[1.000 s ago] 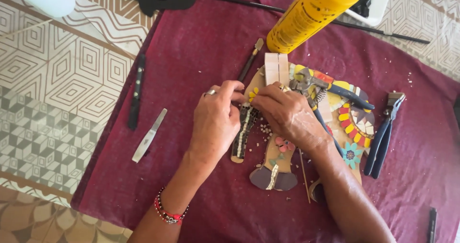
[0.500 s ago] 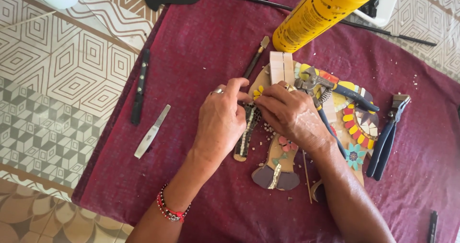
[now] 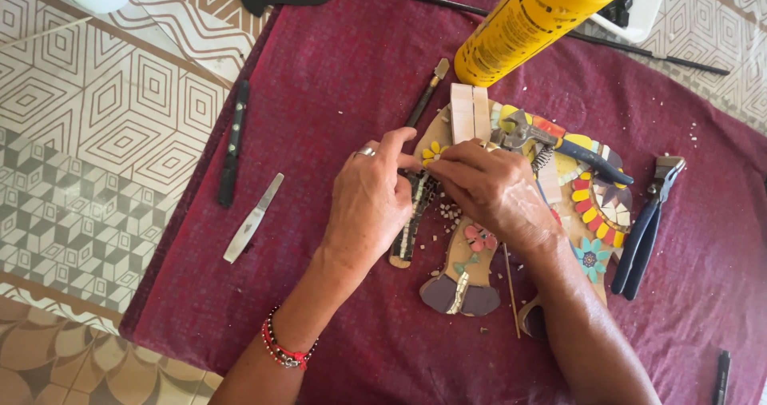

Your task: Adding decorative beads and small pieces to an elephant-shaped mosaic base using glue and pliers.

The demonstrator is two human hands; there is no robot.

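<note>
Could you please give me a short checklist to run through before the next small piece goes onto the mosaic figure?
1. Both hands on the work: left hand and right hand meet at the yellow flower on the mosaic figure. Ok.
2. Piece pinched in the fingers: hidden where the fingertips meet. Cannot tell.
3. Loose chips lie on the figure beside the hands. Not ok.
4. Blue-handled nippers lie on the cloth, right of the figure, apart from both hands. Ok.
5. Yellow bottle stands just behind the figure, close to the work. Not ok.
</note>
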